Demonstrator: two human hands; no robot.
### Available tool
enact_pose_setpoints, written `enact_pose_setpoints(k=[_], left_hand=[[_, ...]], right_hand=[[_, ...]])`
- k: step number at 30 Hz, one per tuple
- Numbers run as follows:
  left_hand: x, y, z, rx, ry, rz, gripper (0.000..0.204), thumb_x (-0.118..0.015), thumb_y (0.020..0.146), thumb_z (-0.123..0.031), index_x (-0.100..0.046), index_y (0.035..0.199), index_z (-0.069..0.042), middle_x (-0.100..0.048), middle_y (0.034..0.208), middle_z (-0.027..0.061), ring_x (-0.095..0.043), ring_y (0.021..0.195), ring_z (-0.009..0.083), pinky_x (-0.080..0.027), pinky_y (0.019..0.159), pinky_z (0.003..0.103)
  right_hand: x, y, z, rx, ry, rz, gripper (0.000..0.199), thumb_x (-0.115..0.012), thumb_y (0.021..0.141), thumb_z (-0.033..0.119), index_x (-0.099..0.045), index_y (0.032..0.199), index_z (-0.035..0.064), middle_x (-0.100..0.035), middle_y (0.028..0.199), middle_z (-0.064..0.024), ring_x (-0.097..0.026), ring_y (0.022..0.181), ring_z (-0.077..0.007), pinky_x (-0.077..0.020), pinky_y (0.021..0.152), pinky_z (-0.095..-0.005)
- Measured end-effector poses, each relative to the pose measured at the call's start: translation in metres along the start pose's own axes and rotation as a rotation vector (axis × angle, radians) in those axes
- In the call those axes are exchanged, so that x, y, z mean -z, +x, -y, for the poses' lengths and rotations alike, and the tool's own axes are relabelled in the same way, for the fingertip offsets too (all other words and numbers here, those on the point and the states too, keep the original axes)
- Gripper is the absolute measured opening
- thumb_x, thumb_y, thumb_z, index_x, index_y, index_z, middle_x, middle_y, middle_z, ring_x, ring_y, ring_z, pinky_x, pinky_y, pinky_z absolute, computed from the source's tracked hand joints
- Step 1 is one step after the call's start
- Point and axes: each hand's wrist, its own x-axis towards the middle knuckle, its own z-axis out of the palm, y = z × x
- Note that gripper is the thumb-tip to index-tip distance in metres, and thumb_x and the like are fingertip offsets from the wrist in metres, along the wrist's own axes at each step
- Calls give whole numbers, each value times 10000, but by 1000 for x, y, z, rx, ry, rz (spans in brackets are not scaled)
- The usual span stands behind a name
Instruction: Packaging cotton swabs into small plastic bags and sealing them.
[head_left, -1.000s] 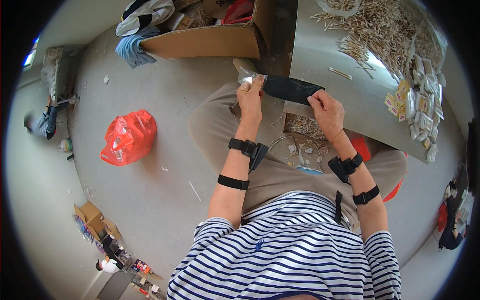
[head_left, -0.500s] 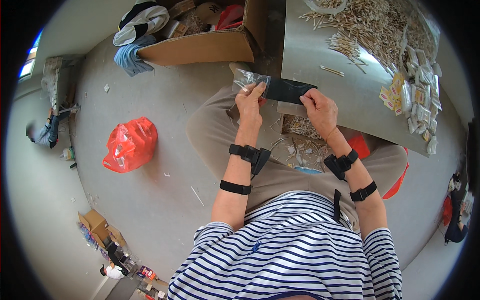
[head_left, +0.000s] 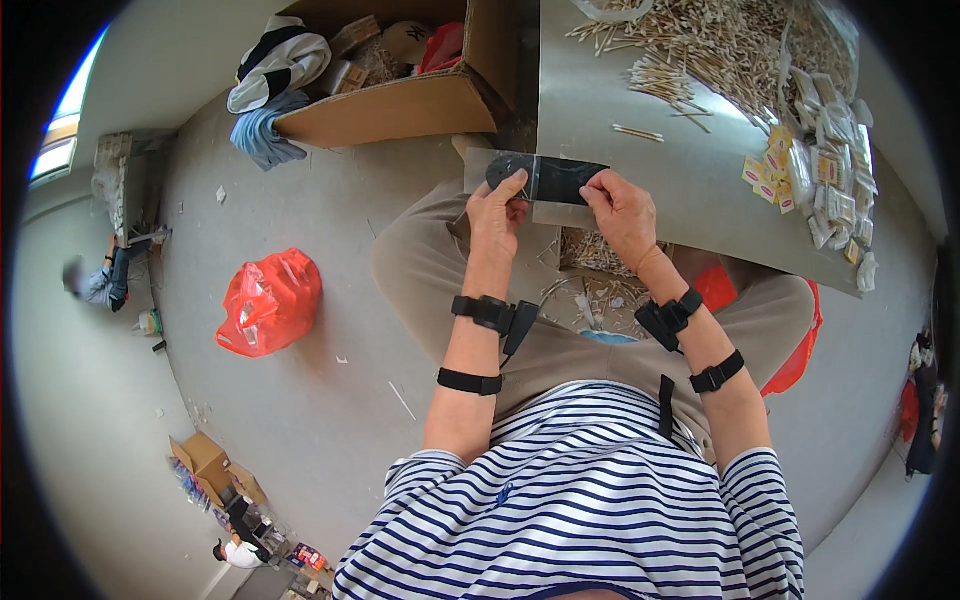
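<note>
A clear plastic bag point(head_left: 477, 168) is pinched between the thumb and fingers of my left hand point(head_left: 495, 212). Inside it lies the rounded end of a flat black piece point(head_left: 565, 181), whose exact kind I cannot make out. My right hand point(head_left: 625, 215) grips the other end of that piece with thumb and fingers. Both hands hold it level above my lap, beside the near left edge of a metal-topped table point(head_left: 600, 150). Loose cotton swabs point(head_left: 720, 45) are heaped on the table, with a small group of them point(head_left: 638, 133) lying apart.
Small packed bags point(head_left: 835, 180) and yellow cards point(head_left: 770, 175) lie along the table's right side. An open cardboard box point(head_left: 400, 108) stands ahead, a red plastic bag point(head_left: 270, 305) on the floor at left. A lower box point(head_left: 595, 250) holds more swabs. Other people sit farther off.
The black piece has slid left, farther into the clear bag, as my right hand moved left. The bag's left part now looks flatter. The whole view has shifted slightly.
</note>
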Motion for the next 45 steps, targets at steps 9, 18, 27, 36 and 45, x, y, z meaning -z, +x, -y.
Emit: enact_pose_setpoints(k=[9, 18, 27, 36, 45], left_hand=[[-25, -25, -3, -413, 217, 84, 118, -809, 752, -9, -712, 804, -50, -703, 760, 1, -574, 610, 78, -440, 561, 233], [-23, -21, -9, -158, 281, -65, 164, -826, 712, 8, -702, 802, -53, -693, 750, 3, -565, 565, 98, -452, 538, 253], [-20, -10, 4, -287, 381, -41, 234, -897, 682, -93, -671, 736, -64, -607, 647, 10, -505, 498, 94, -377, 472, 249], [20, -8, -12, -719, 327, -285, 124, -803, 790, -26, -683, 824, -29, -643, 832, 12, -578, 693, 127, -480, 643, 278], [-126, 0, 13, -1373, 1102, 270, 130, -716, 790, -1, -712, 916, -36, -663, 959, 121, -629, 923, 342, -524, 794, 404]], right_hand=[[1, -3, -1, -1, 12, -26, 138, -716, 892, 219, -662, 897, 92, -711, 828, -99, -681, 784, -330, -523, 704, -426], [-3, -3, -3, 27, 23, -52, 134, -720, 886, 216, -661, 896, 96, -706, 822, -100, -678, 783, -335, -520, 698, -428], [-7, -3, -1, 36, -14, -65, 129, -711, 886, 224, -661, 905, 106, -704, 822, -103, -677, 788, -343, -520, 701, -441], [28, 24, -38, 144, -13, -331, 99, -738, 832, 141, -699, 921, 122, -679, 888, -95, -672, 834, -336, -537, 731, -436], [44, 71, -50, 121, -305, -371, 67, -723, 827, 119, -684, 879, 135, -617, 950, -76, -647, 859, -322, -499, 738, -435]])
